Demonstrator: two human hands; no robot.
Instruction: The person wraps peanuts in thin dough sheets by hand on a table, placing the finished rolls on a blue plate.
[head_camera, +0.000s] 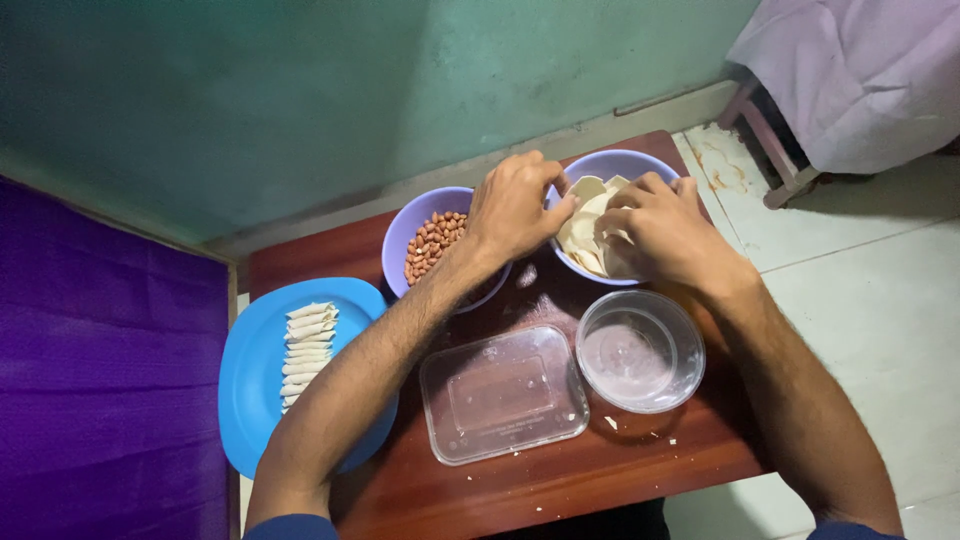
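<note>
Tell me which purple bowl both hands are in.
The right-hand purple bowl, holding pale flat wrappers; left hand and right hand meet there. The other bowl holds peanuts.

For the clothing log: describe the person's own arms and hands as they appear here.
Both forearms are bare from wrist to near the elbow. A dark blue sleeve edge shows at the bottom of the picture on each arm. The left hand and right hand wear no gloves; no rings, watch or bracelet can be seen on the visible sides.
</note>
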